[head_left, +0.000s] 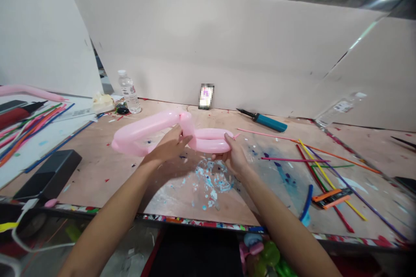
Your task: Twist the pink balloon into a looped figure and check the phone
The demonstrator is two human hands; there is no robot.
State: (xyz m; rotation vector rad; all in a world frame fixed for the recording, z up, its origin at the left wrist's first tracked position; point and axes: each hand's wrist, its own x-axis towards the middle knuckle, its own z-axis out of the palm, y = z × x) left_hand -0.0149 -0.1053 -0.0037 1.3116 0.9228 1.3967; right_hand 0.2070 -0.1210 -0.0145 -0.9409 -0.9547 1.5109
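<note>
while both hands meet on the pink balloon near the middle of the frame, its long folded part reaches toward the left and two short segments lie side by side toward the right. the left hand has its grip partly closed at the joint between these parts, fingers bent against the balloon; how firmly it presses, i cannot tell. the right hand keeps its grip narrow on the right end of the short segments, thumb on top and fingers below, beside the thin tip.

below the hands, pale blue flakes are scattered on the table. at the right of the frame, thin strips in several colours cross one another, with an orange and black cutter on them and a short blue piece just beside. a blue pump lies right of centre, and a phone stands near the white board. toward the left are an upright bottle and, lower down, a dark box.
</note>
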